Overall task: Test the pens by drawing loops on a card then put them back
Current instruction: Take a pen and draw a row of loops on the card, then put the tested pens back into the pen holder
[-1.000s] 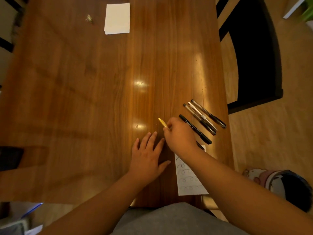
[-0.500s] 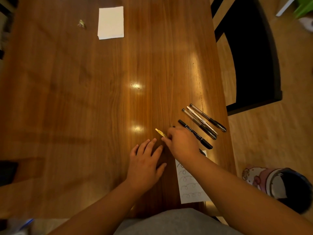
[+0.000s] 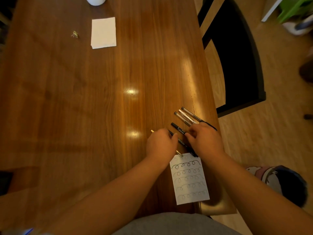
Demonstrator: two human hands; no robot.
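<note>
Card [image 3: 189, 179] with rows of inked loops

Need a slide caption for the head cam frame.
Left hand holds a yellow pen, right hand at the black pens, beside the loop-filled card.

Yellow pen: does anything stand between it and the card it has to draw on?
Nothing visible does. The yellow pen, in the left hand's grip, has its near end right at the top edge of the card. A black pen lies beside it to the right, its end reaching the same edge, not across the path.
</note>
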